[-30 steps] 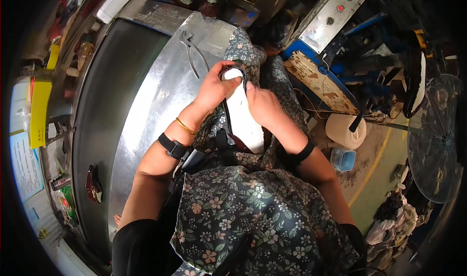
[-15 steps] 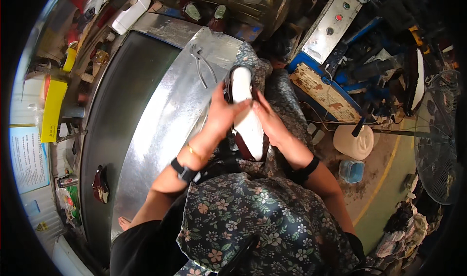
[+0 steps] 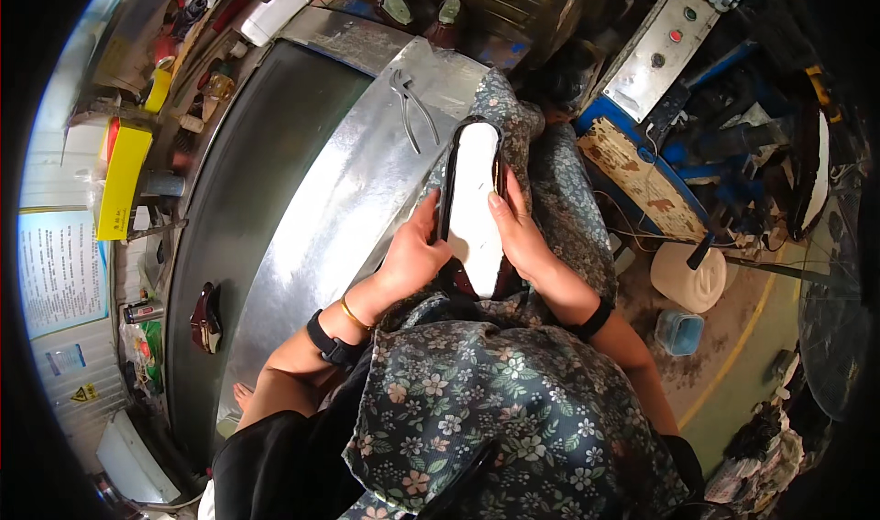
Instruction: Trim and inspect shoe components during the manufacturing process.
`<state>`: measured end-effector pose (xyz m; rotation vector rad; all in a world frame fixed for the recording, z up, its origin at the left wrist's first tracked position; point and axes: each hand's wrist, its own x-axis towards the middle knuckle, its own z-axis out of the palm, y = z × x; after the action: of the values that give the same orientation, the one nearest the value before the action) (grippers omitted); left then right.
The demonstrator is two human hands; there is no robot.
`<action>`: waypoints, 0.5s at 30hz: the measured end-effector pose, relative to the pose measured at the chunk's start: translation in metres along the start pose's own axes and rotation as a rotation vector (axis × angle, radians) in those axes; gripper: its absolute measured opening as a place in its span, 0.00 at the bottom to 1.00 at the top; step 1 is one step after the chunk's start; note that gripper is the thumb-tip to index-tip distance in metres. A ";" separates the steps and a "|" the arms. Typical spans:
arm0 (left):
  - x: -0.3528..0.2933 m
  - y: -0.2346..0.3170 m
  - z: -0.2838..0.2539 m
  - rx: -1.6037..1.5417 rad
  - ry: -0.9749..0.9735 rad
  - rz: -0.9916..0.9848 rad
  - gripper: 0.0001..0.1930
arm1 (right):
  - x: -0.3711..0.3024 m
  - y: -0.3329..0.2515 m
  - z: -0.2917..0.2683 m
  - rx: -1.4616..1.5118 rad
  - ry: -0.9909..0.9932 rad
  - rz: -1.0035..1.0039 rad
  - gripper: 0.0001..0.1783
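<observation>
1. Landmark: steel table [image 3: 302, 218].
2. Shoe [image 3: 477, 199]: dark maroon, white underside up, pointed end toward the wearer. Just right of the table's right edge, above the wearer's lap.
3. Right hand [image 3: 527, 240]: on the shoe's right side, the side away from the table. Thumb on the white edge, fingers on the maroon flank, pinching the rim between them.
4. Left hand [image 3: 410, 259]: on the shoe's table side. Thumb and index spread apart, thumb at the rim. Other fingers hidden; can't tell if they grip.
5. Pliers [image 3: 403, 89]: on the table's far part, handles apart.
6. Dark belt [image 3: 247, 181]: runs along the table's left side; second maroon shoe [image 3: 205, 317] sits on it.
7. Off-white jug [image 3: 687, 277] and light-blue tub [image 3: 679, 333]: on the floor, well right of the table, tub nearer the wearer.
8. Button panel [image 3: 660, 48]: right of the table's far end, tilted.
</observation>
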<state>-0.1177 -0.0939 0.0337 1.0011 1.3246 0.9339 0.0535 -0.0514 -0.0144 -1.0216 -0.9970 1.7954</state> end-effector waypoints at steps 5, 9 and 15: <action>0.054 -0.033 -0.057 -0.407 -0.104 0.043 0.27 | 0.003 -0.021 0.008 0.140 -0.058 0.040 0.36; 0.097 0.010 -0.002 0.976 0.250 -0.034 0.26 | 0.013 0.004 0.011 -0.193 0.006 0.006 0.37; 0.098 0.068 0.001 1.624 0.000 0.263 0.18 | 0.014 -0.014 0.033 -0.382 0.053 0.021 0.38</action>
<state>-0.1116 0.0200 0.0678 2.3845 1.9159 -0.2158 0.0226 -0.0418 0.0067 -1.3062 -1.3324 1.6185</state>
